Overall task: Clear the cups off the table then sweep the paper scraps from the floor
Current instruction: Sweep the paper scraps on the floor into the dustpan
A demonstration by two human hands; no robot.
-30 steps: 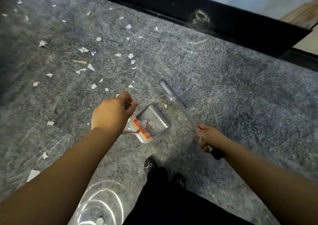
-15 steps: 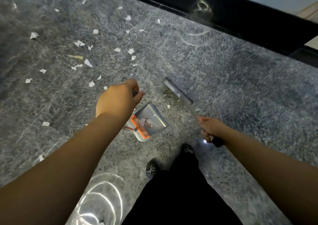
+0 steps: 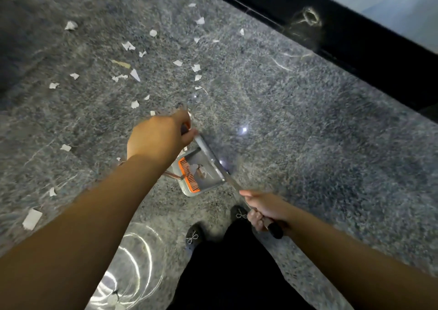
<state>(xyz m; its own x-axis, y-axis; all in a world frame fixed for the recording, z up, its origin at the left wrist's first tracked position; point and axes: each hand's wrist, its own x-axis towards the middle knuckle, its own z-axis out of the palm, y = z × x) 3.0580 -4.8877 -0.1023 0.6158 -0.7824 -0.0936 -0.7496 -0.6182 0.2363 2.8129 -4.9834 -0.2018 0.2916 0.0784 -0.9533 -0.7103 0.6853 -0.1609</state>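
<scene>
Head view, looking down past our own arms: our right hand, nearest, curls around the dark-capped end of a broom handle slanting away over a grey dustpan. Our left hand, arm outstretched, grips the dustpan's upright handle. Beyond, white paper scraps litter the speckled floor.

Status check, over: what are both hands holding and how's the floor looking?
Left hand grips dustpan handle, dustpan low by feet. Right hand grips broom handle. Paper scraps scattered on floor, ahead-left. Nothing blocking.
</scene>
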